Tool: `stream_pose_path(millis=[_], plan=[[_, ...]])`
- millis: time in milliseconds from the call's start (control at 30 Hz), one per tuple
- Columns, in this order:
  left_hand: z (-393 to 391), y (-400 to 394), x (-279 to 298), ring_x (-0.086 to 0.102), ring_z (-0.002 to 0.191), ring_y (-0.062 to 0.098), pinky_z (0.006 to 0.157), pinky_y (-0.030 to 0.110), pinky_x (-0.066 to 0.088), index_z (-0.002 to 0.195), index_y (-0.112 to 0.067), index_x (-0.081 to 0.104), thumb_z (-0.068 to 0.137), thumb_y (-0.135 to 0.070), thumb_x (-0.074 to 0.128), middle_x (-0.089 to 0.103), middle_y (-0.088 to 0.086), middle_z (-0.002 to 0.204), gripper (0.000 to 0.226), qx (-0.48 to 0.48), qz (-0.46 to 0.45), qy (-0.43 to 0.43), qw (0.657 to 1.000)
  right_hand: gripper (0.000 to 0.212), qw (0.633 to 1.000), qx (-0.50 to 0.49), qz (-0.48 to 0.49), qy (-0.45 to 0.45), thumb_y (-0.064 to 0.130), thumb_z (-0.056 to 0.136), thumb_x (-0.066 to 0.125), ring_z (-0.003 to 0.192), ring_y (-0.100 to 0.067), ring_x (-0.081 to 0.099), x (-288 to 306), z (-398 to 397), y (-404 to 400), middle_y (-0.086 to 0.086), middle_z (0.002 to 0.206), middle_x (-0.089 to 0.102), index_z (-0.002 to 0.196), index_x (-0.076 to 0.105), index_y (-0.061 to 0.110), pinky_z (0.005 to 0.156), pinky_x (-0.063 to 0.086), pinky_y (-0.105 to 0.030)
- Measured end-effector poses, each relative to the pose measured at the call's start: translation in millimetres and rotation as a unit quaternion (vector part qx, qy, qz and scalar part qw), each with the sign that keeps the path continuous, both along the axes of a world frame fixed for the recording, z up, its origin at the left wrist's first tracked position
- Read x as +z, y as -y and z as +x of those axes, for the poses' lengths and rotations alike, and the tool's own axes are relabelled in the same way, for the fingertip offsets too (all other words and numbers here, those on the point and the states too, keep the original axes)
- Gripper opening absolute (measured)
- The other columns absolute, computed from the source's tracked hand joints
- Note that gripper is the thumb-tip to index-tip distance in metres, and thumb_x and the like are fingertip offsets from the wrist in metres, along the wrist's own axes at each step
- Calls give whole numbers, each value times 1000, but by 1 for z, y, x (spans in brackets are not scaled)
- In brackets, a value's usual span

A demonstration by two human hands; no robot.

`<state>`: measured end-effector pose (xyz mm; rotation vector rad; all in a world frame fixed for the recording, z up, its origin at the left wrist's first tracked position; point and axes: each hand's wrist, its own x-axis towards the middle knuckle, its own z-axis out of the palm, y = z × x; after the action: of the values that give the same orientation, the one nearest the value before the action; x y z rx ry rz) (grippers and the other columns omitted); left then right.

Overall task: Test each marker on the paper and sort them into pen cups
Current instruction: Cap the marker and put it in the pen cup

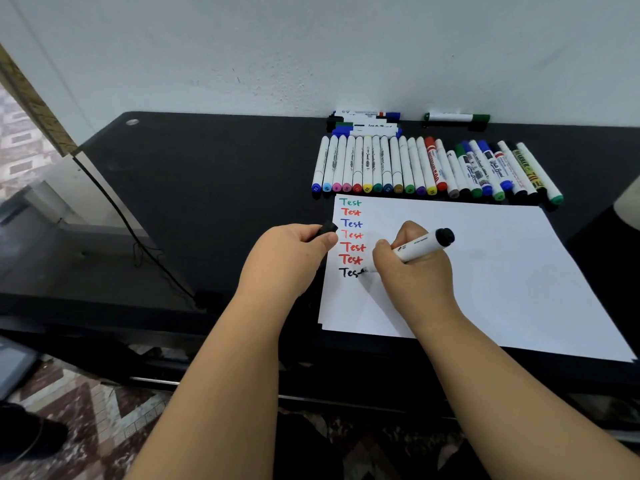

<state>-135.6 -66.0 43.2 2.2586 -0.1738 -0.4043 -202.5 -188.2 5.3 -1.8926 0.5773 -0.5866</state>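
Partly hidden, the black cap (325, 230) sits in the left hand's (287, 258) grip; right hand (412, 268) pinches marker (420, 245).

The paper (485, 271) bears six handwritten lines reading "Test" in green, red, blue and red, then an unfinished black "Tes". One marker barrel (529, 170) in the row reads "MARKER"; other labels are illegible.
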Motion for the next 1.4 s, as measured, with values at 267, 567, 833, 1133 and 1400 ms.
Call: stream_pose_path(millis=[267,567,833,1133,1400], plan=[[-1,-2,2,41,65,-2,54,18,33,125,-34,58,93,-39,54,43,-24,74,33,-18,-4,-6,1000,34,1000,-5,29,-2,8,86,55,41,0,41,4,0,1,6,49,38,62,32,14,41,29,-12],[-10,-4,6,55,77,-2,67,14,43,114,-39,64,86,-36,65,57,-28,77,29,-66,-73,-26,995,38,946,-21,303,117,13,89,60,37,-9,36,28,-4,24,2,42,44,60,36,17,41,29,-21],[-19,1,11,59,76,-2,64,14,41,78,-52,62,80,-32,72,69,-20,82,22,-127,-103,-24,986,38,951,32,291,96,12,89,60,36,-9,34,33,-10,25,4,39,41,59,37,17,40,29,-19],[-22,1,14,59,81,-3,67,13,40,77,-54,59,79,-31,72,67,-22,84,27,-144,-99,-1,985,38,954,61,282,86,13,88,62,38,-9,34,41,-15,28,4,41,41,60,37,16,40,29,-19],[-25,4,16,57,79,-4,65,11,38,79,-56,55,81,-30,70,65,-24,79,31,-165,-90,-1,982,39,959,73,266,64,16,87,65,39,-9,35,40,-20,25,1,45,44,57,40,17,43,28,-20]])
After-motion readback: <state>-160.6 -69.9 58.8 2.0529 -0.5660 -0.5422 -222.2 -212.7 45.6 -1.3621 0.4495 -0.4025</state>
